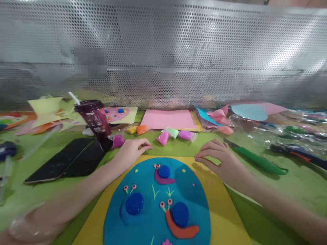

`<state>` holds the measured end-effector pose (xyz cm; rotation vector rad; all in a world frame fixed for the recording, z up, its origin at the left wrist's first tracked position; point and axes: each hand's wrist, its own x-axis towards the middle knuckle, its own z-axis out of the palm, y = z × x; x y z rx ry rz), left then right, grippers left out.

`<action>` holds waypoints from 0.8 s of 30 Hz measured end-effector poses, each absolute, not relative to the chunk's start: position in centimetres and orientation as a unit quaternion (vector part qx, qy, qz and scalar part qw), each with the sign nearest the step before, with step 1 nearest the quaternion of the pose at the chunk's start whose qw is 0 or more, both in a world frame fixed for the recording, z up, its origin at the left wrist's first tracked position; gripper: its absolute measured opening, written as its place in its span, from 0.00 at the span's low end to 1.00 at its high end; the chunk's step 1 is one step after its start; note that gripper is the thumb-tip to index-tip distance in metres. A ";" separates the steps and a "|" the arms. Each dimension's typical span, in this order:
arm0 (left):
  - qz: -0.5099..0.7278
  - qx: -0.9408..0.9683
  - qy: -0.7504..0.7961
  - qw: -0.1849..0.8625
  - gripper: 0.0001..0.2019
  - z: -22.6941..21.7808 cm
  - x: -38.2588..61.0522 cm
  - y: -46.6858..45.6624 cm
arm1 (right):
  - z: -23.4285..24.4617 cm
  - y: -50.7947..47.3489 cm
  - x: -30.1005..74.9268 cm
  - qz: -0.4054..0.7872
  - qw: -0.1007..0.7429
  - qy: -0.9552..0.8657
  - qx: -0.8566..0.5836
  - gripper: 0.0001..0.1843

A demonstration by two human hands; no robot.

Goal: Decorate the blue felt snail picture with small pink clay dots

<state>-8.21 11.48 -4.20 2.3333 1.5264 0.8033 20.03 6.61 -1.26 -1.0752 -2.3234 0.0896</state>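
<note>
A yellow sheet (222,200) lies before me, bearing a round blue piece (150,234) decorated with three clay snails. The purple snail (163,180) sits at the top, the blue snail (133,217) at left, and the orange snail (180,231) at lower right. Each has a dark blue disc as its shell and eyes on stalks. My left hand (134,149) rests by the sheet's far left corner, fingers loosely bent, holding nothing. Over the sheet's far right corner, my right hand (214,156) is pinched, with a tiny purple bit of clay (196,159) at the fingertips.
Small clay packets (186,135) lie beyond the sheet. At left stand a dark cup (94,117) with a straw and a black folding case (74,156). A green-handled tool (258,160) lies at right. Pink paper (168,119) lies before a perforated metal panel (163,44).
</note>
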 end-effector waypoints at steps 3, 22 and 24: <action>0.268 0.802 0.522 0.115 0.09 -4.7 -8.5 12.2 | -1.5 6.1 20.0 0.041 0.305 -0.868 -0.389 0.10; 0.258 0.609 0.403 0.632 0.09 -0.9 -1.8 3.1 | -1.5 1.2 18.0 0.093 0.414 -0.864 -0.272 0.08; 0.258 0.603 0.406 0.637 0.08 -1.2 -1.7 2.7 | -1.7 1.0 18.0 0.096 0.410 -0.870 -0.257 0.08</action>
